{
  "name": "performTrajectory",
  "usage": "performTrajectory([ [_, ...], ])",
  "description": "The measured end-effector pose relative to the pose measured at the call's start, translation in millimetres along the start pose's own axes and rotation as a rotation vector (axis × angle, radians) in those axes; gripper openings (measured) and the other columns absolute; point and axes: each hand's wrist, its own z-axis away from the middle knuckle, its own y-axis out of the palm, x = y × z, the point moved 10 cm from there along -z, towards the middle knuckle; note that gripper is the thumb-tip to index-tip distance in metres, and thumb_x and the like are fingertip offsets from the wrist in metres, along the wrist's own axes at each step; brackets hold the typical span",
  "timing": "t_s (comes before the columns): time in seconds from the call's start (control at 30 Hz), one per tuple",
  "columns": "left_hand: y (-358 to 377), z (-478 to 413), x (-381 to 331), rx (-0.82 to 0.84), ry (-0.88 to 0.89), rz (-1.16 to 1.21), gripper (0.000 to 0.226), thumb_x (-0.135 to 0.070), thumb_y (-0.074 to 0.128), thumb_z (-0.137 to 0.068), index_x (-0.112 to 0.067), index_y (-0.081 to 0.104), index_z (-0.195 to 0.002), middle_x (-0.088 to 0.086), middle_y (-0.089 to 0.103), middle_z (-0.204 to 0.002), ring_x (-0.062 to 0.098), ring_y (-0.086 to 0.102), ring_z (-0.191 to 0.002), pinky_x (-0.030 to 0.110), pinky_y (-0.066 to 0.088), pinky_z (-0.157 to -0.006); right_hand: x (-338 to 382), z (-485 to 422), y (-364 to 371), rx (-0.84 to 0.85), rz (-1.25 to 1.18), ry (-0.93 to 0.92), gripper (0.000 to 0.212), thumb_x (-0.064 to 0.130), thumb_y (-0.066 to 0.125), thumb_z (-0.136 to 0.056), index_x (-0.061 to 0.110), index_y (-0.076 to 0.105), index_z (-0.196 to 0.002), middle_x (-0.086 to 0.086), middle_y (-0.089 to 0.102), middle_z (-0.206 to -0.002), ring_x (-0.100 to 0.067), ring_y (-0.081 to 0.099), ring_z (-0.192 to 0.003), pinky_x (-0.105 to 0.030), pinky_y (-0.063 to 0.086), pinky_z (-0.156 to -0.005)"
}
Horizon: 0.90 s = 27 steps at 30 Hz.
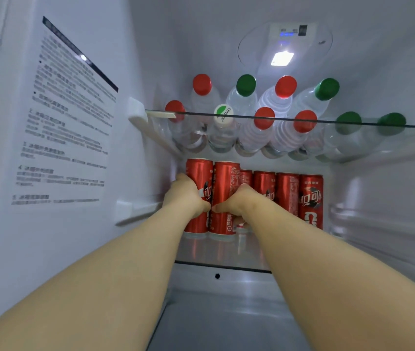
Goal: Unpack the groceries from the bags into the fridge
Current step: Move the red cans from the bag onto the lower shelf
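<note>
Both my arms reach into the open fridge. My left hand [184, 196] wraps around a red cola can [199, 173] at the far left of the middle glass shelf [216, 259]. My right hand [239, 201] grips the second red cola can [224, 183], right beside the first. Both cans stand upright with their bases on or just above the shelf. Several more red cans [287, 191] stand in a row behind and to the right. The grocery bags are out of view.
On the upper glass shelf [353, 124] stand several water bottles [262, 130] with red, green and white caps. A printed instruction sticker [67, 117] covers the left fridge wall. A lamp [282, 58] glows at the back top. A lower compartment [226, 312] lies beneath the can shelf.
</note>
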Motion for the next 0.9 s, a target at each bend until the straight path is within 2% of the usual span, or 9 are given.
performTrajectory([
  [0.17,6.1,-15.7,5.8,0.009,-0.038,-0.065,0.077,-0.019,0.073,-0.079,-0.004,0.024,-0.136,0.014,0.046,-0.132,0.031,0.053,-0.116,0.036,0.046,-0.09,-7.1,-13.4,1.1,0.017,0.014,-0.012,0.068,0.033,0.079,-0.072,0.009,0.042,-0.124,-0.011,0.058,-0.12,-0.026,0.063,-0.102,-0.038,0.053,-0.086],
  [0.27,8.9,-22.6,9.9,0.012,-0.046,-0.065,0.076,-0.018,0.074,-0.078,-0.004,0.026,-0.137,0.015,0.047,-0.132,0.032,0.053,-0.117,0.038,0.046,-0.092,-12.1,-21.0,4.8,-0.017,-0.013,-0.049,0.063,0.033,0.078,-0.073,0.012,0.042,-0.121,-0.009,0.057,-0.115,-0.026,0.062,-0.099,-0.04,0.053,-0.087],
  [0.4,13.1,-26.9,15.8,0.01,-0.058,-0.046,0.07,-0.018,0.072,-0.08,-0.004,0.029,-0.133,0.015,0.049,-0.131,0.033,0.053,-0.116,0.039,0.045,-0.093,-12.9,-22.9,6.3,-0.032,-0.035,-0.079,0.063,0.033,0.077,-0.074,0.011,0.042,-0.122,-0.011,0.056,-0.116,-0.026,0.061,-0.099,-0.04,0.054,-0.086],
  [0.57,17.0,-29.4,18.8,0.01,-0.04,-0.1,0.058,-0.02,0.067,-0.084,-0.003,0.034,-0.128,0.016,0.05,-0.13,0.032,0.054,-0.114,0.037,0.045,-0.09,-12.2,-21.2,8.6,0.011,-0.052,-0.107,0.054,0.026,0.073,-0.08,0.008,0.043,-0.121,-0.013,0.056,-0.116,-0.026,0.062,-0.098,-0.036,0.056,-0.079],
  [0.7,18.9,-31.2,19.3,0.021,-0.05,-0.136,0.056,-0.022,0.064,-0.086,-0.002,0.033,-0.129,0.017,0.05,-0.131,0.033,0.053,-0.115,0.037,0.044,-0.09,-10.6,-19.8,9.8,0.03,-0.069,-0.112,0.045,0.021,0.071,-0.082,0.009,0.044,-0.116,-0.013,0.057,-0.114,-0.027,0.062,-0.098,-0.037,0.057,-0.08],
  [0.8,19.2,-31.8,18.5,0.006,-0.052,-0.156,0.062,-0.023,0.065,-0.085,-0.002,0.029,-0.132,0.018,0.05,-0.131,0.034,0.054,-0.115,0.038,0.045,-0.09,-10.4,-21.4,13.3,0.047,-0.092,-0.11,0.035,0.015,0.069,-0.083,0.011,0.042,-0.106,-0.015,0.057,-0.114,-0.028,0.062,-0.099,-0.039,0.056,-0.082],
  [0.9,16.3,-30.9,14.5,-0.043,-0.004,-0.215,0.083,-0.024,0.067,-0.084,0.0,0.013,-0.143,0.019,0.048,-0.133,0.035,0.053,-0.117,0.042,0.045,-0.092,-9.4,-23.9,16.3,0.061,-0.111,-0.105,0.034,0.01,0.067,-0.084,0.012,0.04,-0.105,-0.016,0.057,-0.115,-0.028,0.063,-0.098,-0.038,0.056,-0.081],
])
